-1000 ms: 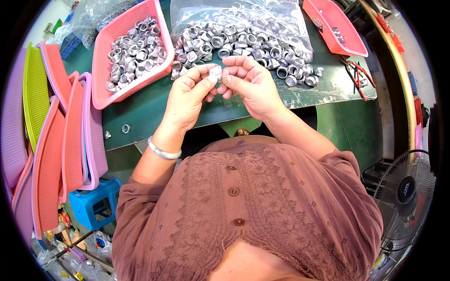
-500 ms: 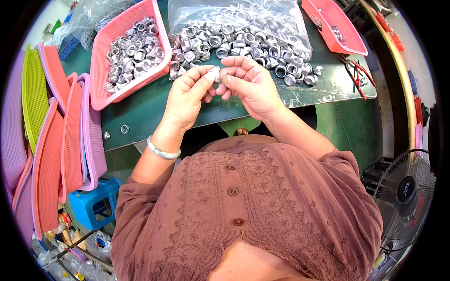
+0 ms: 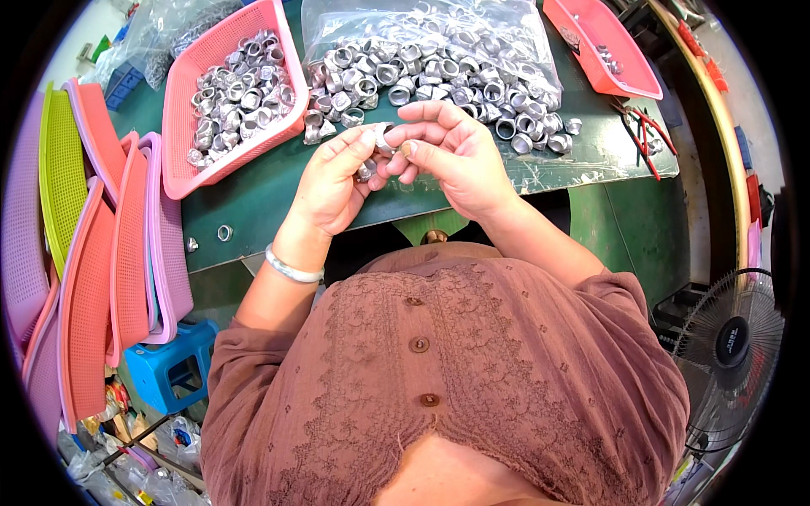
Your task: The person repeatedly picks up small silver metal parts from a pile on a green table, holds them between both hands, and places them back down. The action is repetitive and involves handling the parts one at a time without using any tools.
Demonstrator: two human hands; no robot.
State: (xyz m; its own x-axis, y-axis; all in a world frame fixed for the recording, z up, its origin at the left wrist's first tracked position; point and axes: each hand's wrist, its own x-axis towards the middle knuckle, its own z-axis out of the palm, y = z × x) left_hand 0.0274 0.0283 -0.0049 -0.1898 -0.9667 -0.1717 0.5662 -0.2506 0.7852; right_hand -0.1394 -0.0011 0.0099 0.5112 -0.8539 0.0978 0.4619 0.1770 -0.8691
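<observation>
Close to the table's front edge, my left hand [image 3: 331, 187] pinches a silvery metal ring [image 3: 383, 138] between thumb and forefinger. A second metal ring [image 3: 366, 170] shows lower down, held against that hand's curled fingers. My right hand [image 3: 462, 160] meets the first ring from the right, its thumb and bent fingers closed at the ring's edge. Just beyond both hands spreads a pile of similar rings [image 3: 447, 72], spilling from a clear plastic bag [image 3: 515, 25]. More rings fill a pink basket [image 3: 173, 126] on the left.
Two loose rings [image 3: 224, 233] lie on the green table [image 3: 270, 202] at left. Red-handled pliers [image 3: 648, 139] and another pink basket [image 3: 612, 72] are at right. Stacked baskets [image 3: 84, 295] and a blue stool [image 3: 173, 367] stand left; a fan [image 3: 731, 341] stands right.
The ring in my fingertips has been turned, and its opening now shows. My left fingers have shifted slightly, exposing the second ring beneath. My right hand has barely moved.
</observation>
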